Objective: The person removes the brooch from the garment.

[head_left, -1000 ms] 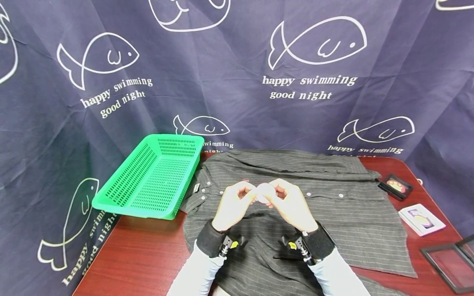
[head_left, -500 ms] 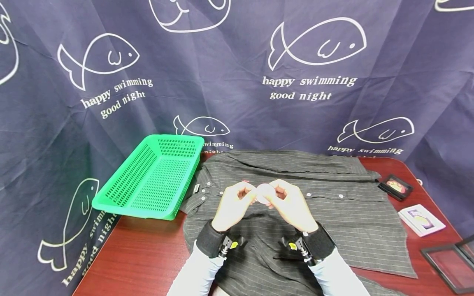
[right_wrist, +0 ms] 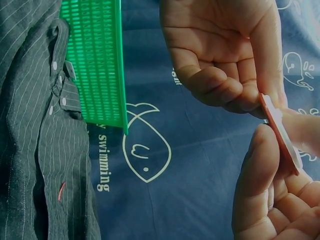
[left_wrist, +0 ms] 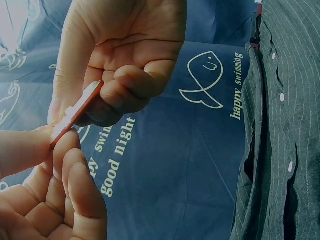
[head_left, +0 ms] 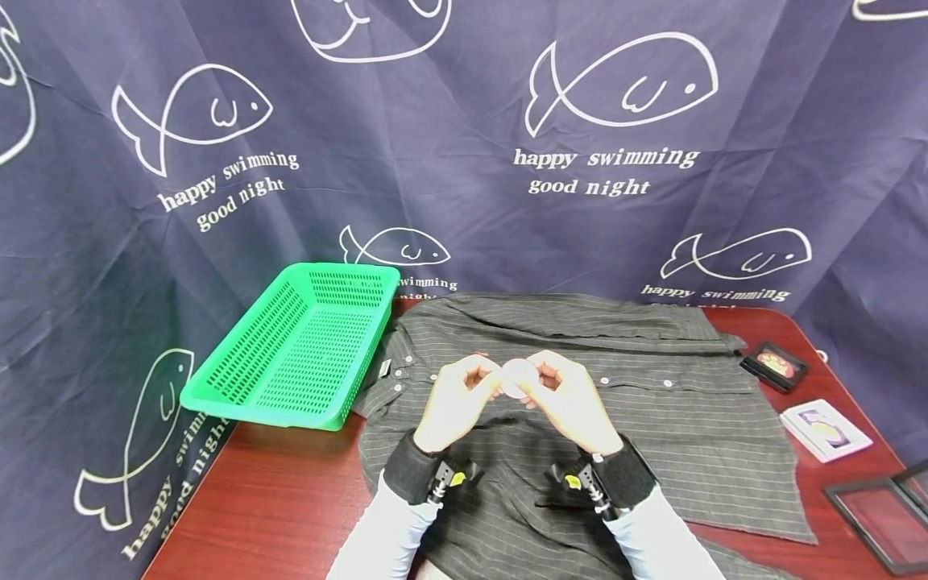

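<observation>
A thin round disc [head_left: 520,378] is held up above the dark striped shirt [head_left: 696,451], between the two hands. One face is white and the other red, as its edge shows in the left wrist view. My left hand [head_left: 455,404] pinches its left side between thumb and fingers. From the other side my right hand [head_left: 577,406] pinches it too, its thumb lying over the white face. In the right wrist view the disc [right_wrist: 281,134] appears nearly edge-on, with fingertips of both hands against it. Its exact kind cannot be made out.
At left stands a green plastic basket [head_left: 312,354] on the red-brown table [head_left: 290,491]. To the right lie a small black case [head_left: 776,366], a white square item with a purple picture [head_left: 826,431] and a dark-framed case [head_left: 884,524]. A small red strip [right_wrist: 61,191] lies on the shirt.
</observation>
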Motion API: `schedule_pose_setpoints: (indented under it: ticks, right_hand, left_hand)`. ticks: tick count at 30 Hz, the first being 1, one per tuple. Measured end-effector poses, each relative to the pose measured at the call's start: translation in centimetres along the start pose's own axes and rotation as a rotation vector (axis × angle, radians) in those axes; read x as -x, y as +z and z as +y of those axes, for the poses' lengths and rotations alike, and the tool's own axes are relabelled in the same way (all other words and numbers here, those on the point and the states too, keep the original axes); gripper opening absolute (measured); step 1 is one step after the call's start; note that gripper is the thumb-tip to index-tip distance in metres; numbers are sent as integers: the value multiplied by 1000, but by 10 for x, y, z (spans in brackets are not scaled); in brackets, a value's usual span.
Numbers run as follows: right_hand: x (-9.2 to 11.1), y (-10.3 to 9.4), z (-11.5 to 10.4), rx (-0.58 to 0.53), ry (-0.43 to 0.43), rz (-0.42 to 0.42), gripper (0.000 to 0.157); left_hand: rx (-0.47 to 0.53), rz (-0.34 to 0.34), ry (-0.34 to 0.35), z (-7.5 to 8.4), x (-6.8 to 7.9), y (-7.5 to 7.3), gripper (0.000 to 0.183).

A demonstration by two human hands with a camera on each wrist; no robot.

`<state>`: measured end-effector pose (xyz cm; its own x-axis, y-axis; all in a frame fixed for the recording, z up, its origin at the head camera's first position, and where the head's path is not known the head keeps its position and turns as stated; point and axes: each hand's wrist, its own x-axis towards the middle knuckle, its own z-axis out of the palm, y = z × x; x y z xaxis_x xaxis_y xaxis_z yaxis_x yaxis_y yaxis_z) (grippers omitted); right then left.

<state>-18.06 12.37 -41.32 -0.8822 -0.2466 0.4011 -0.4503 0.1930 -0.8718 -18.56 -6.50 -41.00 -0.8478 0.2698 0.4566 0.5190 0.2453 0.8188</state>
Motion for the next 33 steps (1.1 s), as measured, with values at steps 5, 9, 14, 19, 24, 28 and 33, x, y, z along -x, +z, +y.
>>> schedule_pose_setpoints:
  ticks: [5,9,14,19,24,28,33]
  right_hand:
    - [0,0,0,0,10,2,11]
    - [-1,0,0,4,8,0,10]
    - [-2,-1,0,5,14,4,11]
    - [-1,-1,0,-4,12,11,12]
    - [-1,-1,-1,-23,8,13,12]
    - [-2,-1,-1,-32,1,15,12]
    - [-2,-2,-3,-42,-4,31,14]
  left_hand:
    - [1,1,-5,0,0,-1,11]
    - [0,4,-6,1,0,-1,12]
    - [4,0,-1,0,0,-1,13]
    - [19,-6,-5,-1,0,0,13]
    - [21,-5,-7,-1,-1,0,13]
    - [26,1,-11,-1,-1,0,13]
    - [36,2,-19,0,0,-1,13]
